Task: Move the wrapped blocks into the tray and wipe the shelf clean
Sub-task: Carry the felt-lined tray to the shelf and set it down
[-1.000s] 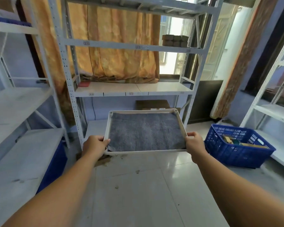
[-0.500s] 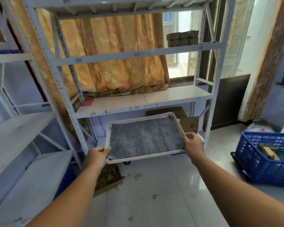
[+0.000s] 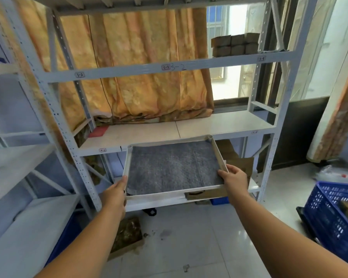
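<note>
Both hands gripped the tray (image 3: 217, 152): left hand (image 3: 115, 194) on its near-left corner, right hand (image 3: 233, 178) on its right rim, a grey cloth (image 3: 172, 166) lying inside. Tray was held in the air before the rack (image 3: 205, 64); wrapped blocks (image 3: 235, 45) sat stacked on the upper shelf, far right.

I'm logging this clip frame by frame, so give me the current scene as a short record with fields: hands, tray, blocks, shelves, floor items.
left hand: left hand grips the tray's near left corner
right hand: right hand grips the tray's right edge
tray: white tray held in the air before the rack, lined with a grey cloth, no blocks in it
blocks: wrapped blocks stacked two high at the right end of the upper shelf
middle shelf: middle shelf holds a red item at its left end
floor: blue crate at right
</note>
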